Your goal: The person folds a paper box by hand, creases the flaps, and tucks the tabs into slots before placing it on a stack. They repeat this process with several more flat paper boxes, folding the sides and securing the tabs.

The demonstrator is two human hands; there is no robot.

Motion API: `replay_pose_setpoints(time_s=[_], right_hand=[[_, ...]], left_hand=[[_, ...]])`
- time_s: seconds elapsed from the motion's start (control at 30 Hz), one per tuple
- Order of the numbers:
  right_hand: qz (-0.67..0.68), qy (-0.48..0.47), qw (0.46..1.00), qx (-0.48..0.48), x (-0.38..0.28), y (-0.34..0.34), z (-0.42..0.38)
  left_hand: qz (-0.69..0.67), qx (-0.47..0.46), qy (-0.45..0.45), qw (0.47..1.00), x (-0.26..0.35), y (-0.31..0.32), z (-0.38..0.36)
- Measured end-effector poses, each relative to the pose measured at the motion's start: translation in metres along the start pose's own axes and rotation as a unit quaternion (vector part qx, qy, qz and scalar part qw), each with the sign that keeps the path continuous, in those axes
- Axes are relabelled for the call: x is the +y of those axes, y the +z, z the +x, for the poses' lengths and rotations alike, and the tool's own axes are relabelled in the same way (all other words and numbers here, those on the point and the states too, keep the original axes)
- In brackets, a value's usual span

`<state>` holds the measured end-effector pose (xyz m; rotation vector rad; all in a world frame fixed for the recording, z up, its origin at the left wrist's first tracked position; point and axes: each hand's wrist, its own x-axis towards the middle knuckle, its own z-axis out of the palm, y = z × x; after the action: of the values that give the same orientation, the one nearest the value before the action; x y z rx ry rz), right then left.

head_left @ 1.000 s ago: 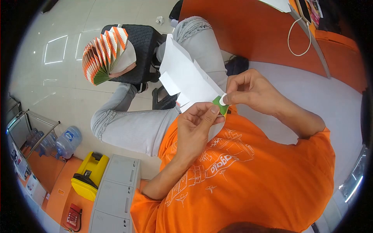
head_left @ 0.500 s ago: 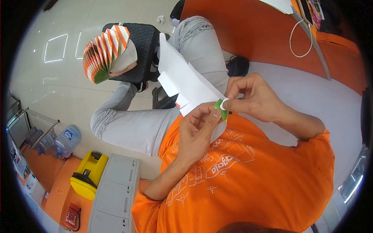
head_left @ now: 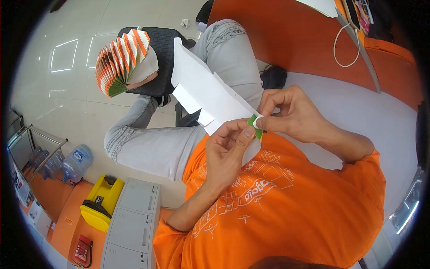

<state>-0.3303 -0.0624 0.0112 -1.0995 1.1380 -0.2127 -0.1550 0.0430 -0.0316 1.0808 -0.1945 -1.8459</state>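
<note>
A long white paper piece (head_left: 210, 87) with cut tabs along one side stretches from my hands out over my lap. Its near end shows a green printed patch (head_left: 258, 132). My left hand (head_left: 230, 145) is closed on that end, thumb on top and fingers curled beneath. Thumb and forefinger of my right hand (head_left: 291, 114) pinch a small white curled bit (head_left: 257, 122) at the edge of the green patch. A rounded white part of the paper hangs below my left thumb.
A pleated orange, white and green paper model (head_left: 121, 62) rests on a black stool (head_left: 165, 58) ahead. Grey lockers (head_left: 132, 219), a yellow case (head_left: 103, 201) and water bottles (head_left: 78, 162) stand at left. An orange desk panel (head_left: 295, 40) with a white cable (head_left: 336, 47) rises at right.
The far end of the paper has swung a little to the left, and its tabs have shifted with it. Both hands keep almost the same place and grip.
</note>
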Motion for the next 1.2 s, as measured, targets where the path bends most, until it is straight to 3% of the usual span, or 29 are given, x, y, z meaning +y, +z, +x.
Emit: replay_pose_setpoints(time_s=[0.47,0.63,0.83,1.03,1.1,1.13,1.17,1.2], right_hand=[[0.018,-0.032,0.999,0.037,0.001,0.018,-0.007],[0.02,-0.034,0.999,0.036,0.002,0.018,-0.007],[-0.011,-0.029,0.999,0.03,0.0,0.015,-0.004],[-0.084,-0.134,0.984,0.08,0.006,0.016,-0.003],[-0.141,-0.252,0.941,0.177,0.003,0.02,-0.006],[-0.137,-0.253,0.942,0.174,-0.002,0.019,-0.004],[-0.219,-0.315,0.914,0.132,-0.011,0.016,-0.001],[-0.297,-0.375,0.873,0.09,-0.018,0.014,0.002]], left_hand=[[0.024,0.017,-0.021,0.999,0.001,-0.011,-0.007],[-0.05,0.023,0.021,0.998,-0.006,-0.006,-0.003],[-0.01,0.011,0.013,1.0,0.003,-0.012,-0.003],[0.07,-0.004,-0.019,0.997,0.028,-0.011,-0.005],[0.097,0.001,-0.005,0.995,0.041,-0.011,-0.007],[0.125,0.006,0.006,0.992,0.047,-0.011,-0.01],[0.126,0.011,0.005,0.992,0.057,-0.013,-0.013],[0.179,-0.049,0.016,0.983,0.068,-0.016,-0.015]])
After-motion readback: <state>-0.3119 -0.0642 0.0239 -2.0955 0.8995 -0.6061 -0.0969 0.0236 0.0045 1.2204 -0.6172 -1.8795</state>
